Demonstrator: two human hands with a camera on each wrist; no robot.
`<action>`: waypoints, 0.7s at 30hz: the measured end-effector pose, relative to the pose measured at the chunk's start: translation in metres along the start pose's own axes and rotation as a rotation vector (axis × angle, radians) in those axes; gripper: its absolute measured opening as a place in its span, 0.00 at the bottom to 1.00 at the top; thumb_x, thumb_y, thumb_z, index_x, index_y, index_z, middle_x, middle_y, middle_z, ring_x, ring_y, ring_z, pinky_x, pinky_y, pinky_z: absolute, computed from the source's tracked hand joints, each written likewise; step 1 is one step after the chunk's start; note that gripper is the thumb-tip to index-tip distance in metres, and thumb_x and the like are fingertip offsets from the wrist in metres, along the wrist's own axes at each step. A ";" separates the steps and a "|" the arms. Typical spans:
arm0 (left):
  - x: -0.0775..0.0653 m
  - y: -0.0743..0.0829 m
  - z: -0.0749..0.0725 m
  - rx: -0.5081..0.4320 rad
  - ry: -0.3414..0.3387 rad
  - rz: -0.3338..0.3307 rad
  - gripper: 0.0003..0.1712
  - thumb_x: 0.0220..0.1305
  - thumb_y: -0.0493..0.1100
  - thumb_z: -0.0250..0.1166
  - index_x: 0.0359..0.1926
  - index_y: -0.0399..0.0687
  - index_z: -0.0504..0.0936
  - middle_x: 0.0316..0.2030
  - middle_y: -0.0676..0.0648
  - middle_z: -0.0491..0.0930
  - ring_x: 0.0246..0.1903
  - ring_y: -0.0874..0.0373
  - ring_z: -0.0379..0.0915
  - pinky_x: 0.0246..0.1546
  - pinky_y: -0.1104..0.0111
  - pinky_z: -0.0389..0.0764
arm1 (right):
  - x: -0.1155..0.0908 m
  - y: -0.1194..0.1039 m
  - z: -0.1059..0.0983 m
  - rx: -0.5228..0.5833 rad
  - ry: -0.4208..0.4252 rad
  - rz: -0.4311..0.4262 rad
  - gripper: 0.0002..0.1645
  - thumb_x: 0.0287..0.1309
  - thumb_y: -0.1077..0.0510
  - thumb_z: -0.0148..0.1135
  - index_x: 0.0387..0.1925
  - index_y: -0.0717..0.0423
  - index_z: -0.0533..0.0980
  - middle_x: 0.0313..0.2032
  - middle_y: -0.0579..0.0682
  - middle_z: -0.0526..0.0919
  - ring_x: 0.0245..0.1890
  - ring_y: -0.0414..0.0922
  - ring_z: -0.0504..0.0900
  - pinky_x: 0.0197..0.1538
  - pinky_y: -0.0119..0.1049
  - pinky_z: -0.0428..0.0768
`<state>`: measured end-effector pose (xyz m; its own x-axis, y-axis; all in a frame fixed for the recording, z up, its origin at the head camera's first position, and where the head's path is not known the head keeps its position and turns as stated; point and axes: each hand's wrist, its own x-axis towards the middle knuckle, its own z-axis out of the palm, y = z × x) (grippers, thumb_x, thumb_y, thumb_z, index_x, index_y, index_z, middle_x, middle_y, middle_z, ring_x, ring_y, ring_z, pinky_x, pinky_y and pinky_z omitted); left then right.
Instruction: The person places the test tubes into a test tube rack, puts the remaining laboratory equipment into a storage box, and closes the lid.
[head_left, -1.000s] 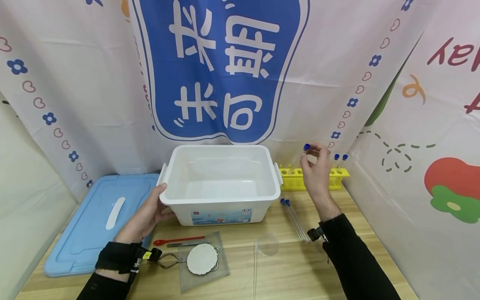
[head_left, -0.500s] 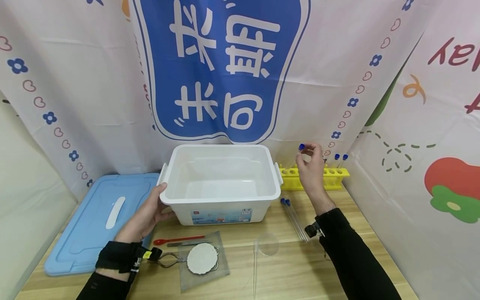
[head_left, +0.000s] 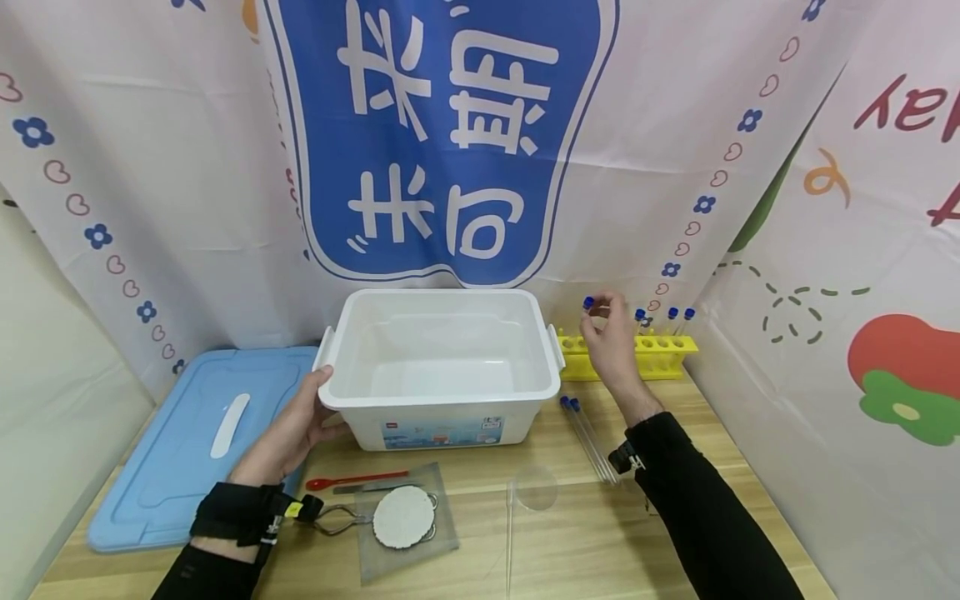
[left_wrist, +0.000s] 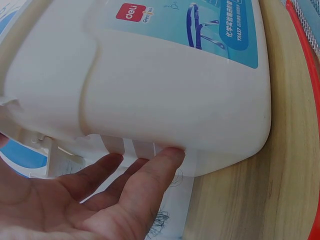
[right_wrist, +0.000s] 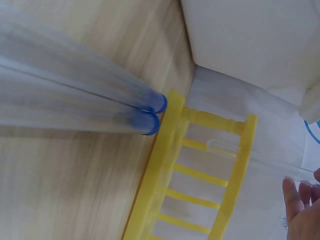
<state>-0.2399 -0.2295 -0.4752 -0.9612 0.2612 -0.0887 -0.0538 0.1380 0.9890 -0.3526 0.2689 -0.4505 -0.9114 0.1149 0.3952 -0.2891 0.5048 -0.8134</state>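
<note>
My right hand (head_left: 611,342) pinches a blue-capped test tube (right_wrist: 280,167) near its top, above the yellow test tube rack (head_left: 663,342). In the right wrist view the tube's rounded lower end reaches past the rack's upper bar; whether it sits in a hole is hard to tell. Several other capped test tubes (head_left: 672,314) stand in the rack to the right of that hand. At the left end of a white plastic box (head_left: 442,392), my left hand (head_left: 292,429) grips it, thumb at the rim and fingers (left_wrist: 150,180) against the outer wall.
Two capped test tubes (head_left: 588,437) lie before the rack. A blue lid (head_left: 187,467) lies left. In front are a red spoon (head_left: 356,481), tongs (head_left: 337,521), a white round mesh pad (head_left: 403,517), a clear disc (head_left: 536,488) and a thin glass rod (head_left: 510,533).
My right hand has shifted left along the rack with the test tube, which now sits slightly lower. Another capped tube has come into view behind it. My left hand and the box stay put.
</note>
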 end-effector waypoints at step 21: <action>0.000 -0.001 -0.002 0.002 -0.002 0.003 0.46 0.97 0.71 0.33 0.98 0.50 0.43 0.88 0.29 0.60 0.65 0.80 0.76 0.82 0.35 0.82 | -0.003 0.016 0.013 -0.082 -0.077 0.006 0.25 0.86 0.67 0.60 0.76 0.68 0.68 0.69 0.69 0.77 0.71 0.66 0.82 0.69 0.63 0.93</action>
<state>-0.2400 -0.2316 -0.4758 -0.9607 0.2638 -0.0865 -0.0509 0.1388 0.9890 -0.3586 0.2657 -0.4703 -0.9337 0.0541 0.3540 -0.2614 0.5725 -0.7771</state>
